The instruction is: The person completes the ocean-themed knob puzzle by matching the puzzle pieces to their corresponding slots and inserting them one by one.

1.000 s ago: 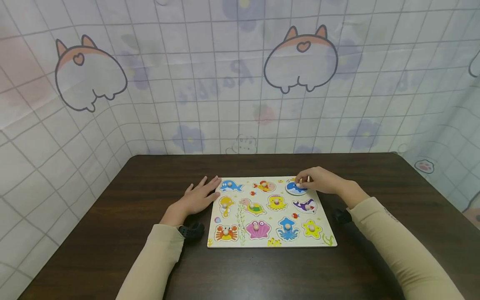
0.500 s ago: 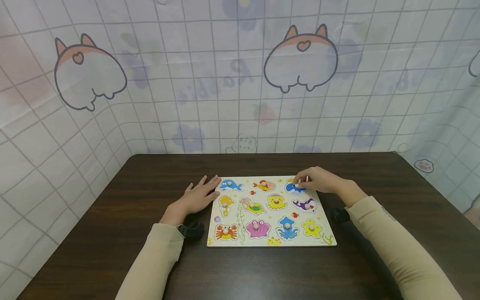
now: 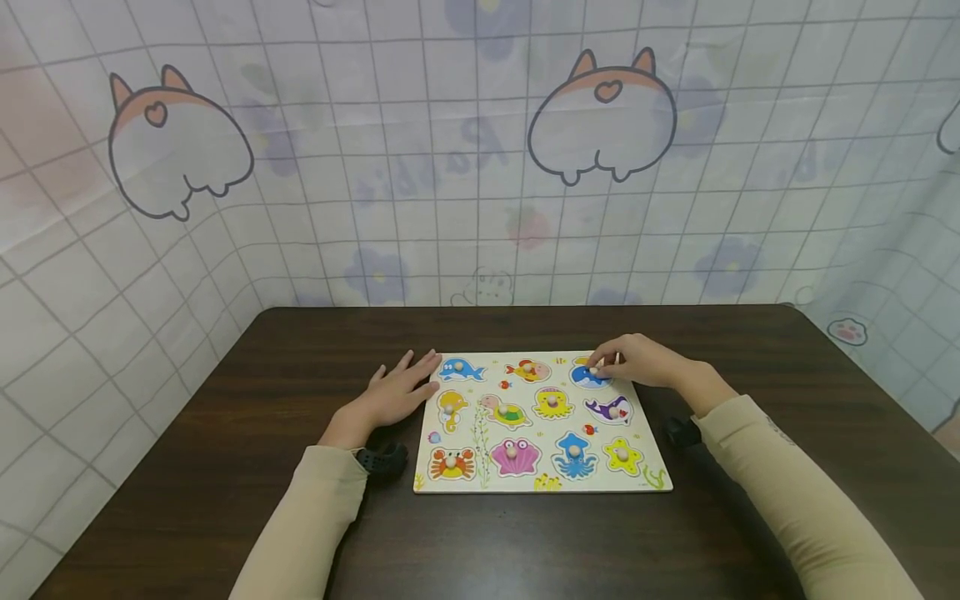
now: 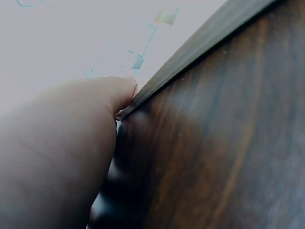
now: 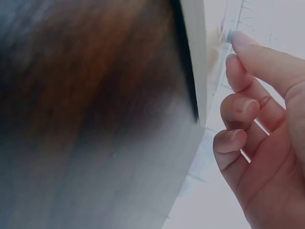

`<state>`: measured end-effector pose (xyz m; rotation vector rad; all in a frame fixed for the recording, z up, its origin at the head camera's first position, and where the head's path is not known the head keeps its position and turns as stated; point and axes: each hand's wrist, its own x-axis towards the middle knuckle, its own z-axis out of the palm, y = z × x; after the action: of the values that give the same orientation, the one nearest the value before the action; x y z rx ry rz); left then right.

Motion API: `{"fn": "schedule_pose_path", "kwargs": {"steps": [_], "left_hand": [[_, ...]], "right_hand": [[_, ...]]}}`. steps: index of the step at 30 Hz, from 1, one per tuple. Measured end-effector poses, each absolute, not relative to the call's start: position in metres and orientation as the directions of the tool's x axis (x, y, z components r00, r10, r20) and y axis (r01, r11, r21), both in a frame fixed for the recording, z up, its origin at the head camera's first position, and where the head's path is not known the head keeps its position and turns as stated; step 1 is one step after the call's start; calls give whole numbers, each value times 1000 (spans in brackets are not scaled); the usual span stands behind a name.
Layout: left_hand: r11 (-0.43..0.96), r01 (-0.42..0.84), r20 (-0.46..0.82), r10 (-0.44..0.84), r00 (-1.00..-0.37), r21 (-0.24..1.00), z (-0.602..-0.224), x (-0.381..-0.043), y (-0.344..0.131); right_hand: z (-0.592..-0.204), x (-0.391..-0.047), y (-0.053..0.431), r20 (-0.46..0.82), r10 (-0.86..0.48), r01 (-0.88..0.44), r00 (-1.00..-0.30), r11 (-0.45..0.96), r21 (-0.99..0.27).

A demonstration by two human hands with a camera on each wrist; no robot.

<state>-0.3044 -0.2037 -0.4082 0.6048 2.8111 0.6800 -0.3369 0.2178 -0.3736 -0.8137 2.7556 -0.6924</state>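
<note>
A white knobbed puzzle board (image 3: 495,362) lies on the dark table, its sea-animal pieces sitting in their cutouts. At its top right corner my right hand (image 3: 637,360) pinches the small round knob of a blue puzzle piece (image 3: 583,379) between thumb and fingertips; the hand hides part of that piece. The right wrist view shows the other fingers of the right hand (image 5: 259,109) curled loosely. My left hand (image 3: 393,396) lies spread at the upper left edge of the board, fingertips at its rim. In the left wrist view the thumb (image 4: 125,90) touches the board's edge.
The brown wooden table (image 3: 480,542) extends around the board on all sides. Behind and beside it hangs a white gridded cloth (image 3: 450,225) with cartoon prints. A dark wrist strap (image 3: 384,461) is on the left wrist.
The blue piece, earlier slightly raised over its cutout, now lies flatter in it. My right hand has shifted slightly left with it. The left hand has stayed put.
</note>
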Motion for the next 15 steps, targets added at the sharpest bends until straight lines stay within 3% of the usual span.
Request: {"fn": "schedule_pose_path", "kwargs": {"steps": [9,15], "left_hand": [[798,349,-69,435,-898,491,-411,-307,-206],[785,339,-66,432,-900,518,-411,-306,-210]], "right_hand": [[-370,-331,220,-44,-513,-426,-857,755,-499],[-369,-325,225,46,-509,-460,-860,732,-503]]}}
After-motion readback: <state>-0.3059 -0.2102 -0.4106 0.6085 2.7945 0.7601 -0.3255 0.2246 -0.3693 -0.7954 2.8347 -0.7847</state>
